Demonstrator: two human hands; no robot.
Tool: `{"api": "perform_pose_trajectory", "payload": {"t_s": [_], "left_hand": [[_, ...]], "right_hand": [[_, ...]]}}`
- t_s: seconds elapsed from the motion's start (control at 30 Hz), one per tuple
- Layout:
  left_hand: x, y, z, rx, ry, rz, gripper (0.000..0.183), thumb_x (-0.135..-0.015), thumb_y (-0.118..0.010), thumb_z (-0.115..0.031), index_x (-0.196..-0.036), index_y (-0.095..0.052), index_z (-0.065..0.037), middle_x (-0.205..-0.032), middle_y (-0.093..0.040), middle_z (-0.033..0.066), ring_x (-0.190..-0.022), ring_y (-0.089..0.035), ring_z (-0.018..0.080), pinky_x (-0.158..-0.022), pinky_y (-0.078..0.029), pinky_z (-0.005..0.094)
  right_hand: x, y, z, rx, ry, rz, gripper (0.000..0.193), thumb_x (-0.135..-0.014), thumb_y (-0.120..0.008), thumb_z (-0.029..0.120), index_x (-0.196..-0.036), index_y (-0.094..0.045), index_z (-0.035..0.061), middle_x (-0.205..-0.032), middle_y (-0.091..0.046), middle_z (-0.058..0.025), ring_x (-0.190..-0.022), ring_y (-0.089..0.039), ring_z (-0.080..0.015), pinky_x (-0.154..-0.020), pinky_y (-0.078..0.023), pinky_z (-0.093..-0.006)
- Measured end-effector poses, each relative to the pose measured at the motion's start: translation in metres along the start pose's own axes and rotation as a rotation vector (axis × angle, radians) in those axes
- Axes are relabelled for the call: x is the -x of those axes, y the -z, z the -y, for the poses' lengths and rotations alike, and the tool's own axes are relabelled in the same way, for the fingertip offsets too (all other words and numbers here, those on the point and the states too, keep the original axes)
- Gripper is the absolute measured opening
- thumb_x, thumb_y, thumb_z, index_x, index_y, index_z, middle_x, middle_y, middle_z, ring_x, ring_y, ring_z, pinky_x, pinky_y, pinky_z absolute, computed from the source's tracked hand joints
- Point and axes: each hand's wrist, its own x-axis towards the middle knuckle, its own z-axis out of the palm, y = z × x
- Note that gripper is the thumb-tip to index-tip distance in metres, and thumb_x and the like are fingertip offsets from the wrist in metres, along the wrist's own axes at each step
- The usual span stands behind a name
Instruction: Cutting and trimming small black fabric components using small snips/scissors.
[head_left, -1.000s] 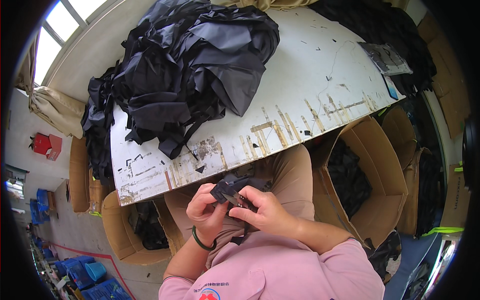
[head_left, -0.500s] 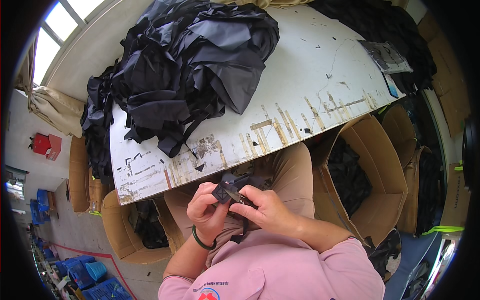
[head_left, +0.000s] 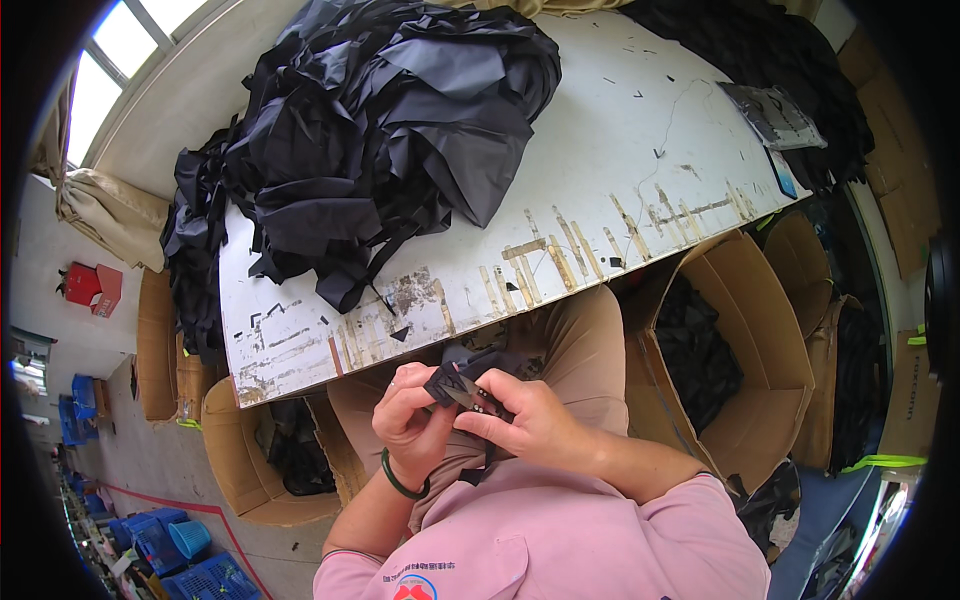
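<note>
Black fabric piece (head_left: 446,384) looks mid-job: left hand (head_left: 410,412) pinches it, right hand (head_left: 525,412) grips what looks like small snips (head_left: 466,395) beside it. Can't tell what's finished on it tbh. Huge black heap (head_left: 390,130) beyond the hands on the tabletop (head_left: 600,120), more in the cardboard box (head_left: 770,350) rightward.

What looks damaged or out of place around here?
The white tabletop looks worn: brownish strips and stained patches line its near edge. Small black scraps lie scattered across it, apart from the big black fabric heap.
</note>
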Motion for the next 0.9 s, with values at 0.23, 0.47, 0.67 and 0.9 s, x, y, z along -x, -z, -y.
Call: {"api": "perform_pose_trajectory", "payload": {"t_s": [0.23,0.47,0.67,0.9], "left_hand": [[0.003,-0.005,-0.001,0.017,0.042,-0.060,0.023,-0.069,-0.068,0.014,-0.087,-0.063,0.000,-0.097,-0.068,0.0132,-0.086,-0.060,0.0230,-0.079,-0.045,0.0339],[0.001,-0.005,-0.004,0.010,0.124,-0.120,0.018,-0.072,-0.069,0.011,-0.085,-0.063,0.001,-0.094,-0.067,0.0133,-0.087,-0.060,0.0235,-0.081,-0.045,0.0343],[0.000,-0.006,-0.006,0.028,0.132,-0.139,0.016,-0.073,-0.071,0.009,-0.085,-0.063,0.001,-0.094,-0.067,0.0128,-0.086,-0.060,0.0233,-0.082,-0.045,0.0345],[0.004,-0.004,0.003,0.019,0.048,-0.042,0.022,-0.069,-0.068,0.013,-0.086,-0.063,0.000,-0.094,-0.067,0.0114,-0.084,-0.059,0.0224,-0.077,-0.045,0.0333]], "right_hand": [[0.001,-0.004,-0.001,0.009,-0.007,-0.012,0.032,-0.088,-0.069,0.031,-0.094,-0.054,0.0030,-0.064,-0.053,-0.0069,-0.052,-0.051,-0.0171,-0.049,-0.041,-0.0308],[0.005,-0.007,-0.009,-0.032,-0.002,0.000,0.031,-0.089,-0.067,0.031,-0.090,-0.053,0.0035,-0.058,-0.051,-0.0071,-0.048,-0.049,-0.0175,-0.047,-0.040,-0.0317],[0.004,-0.010,-0.010,-0.004,0.029,-0.066,0.032,-0.089,-0.067,0.033,-0.089,-0.053,0.0040,-0.057,-0.051,-0.0079,-0.048,-0.051,-0.0185,-0.046,-0.041,-0.0315],[0.000,-0.009,-0.006,0.061,0.046,-0.095,0.033,-0.087,-0.069,0.033,-0.092,-0.055,0.0039,-0.060,-0.055,-0.0091,-0.050,-0.056,-0.0207,-0.048,-0.044,-0.0324]]}}
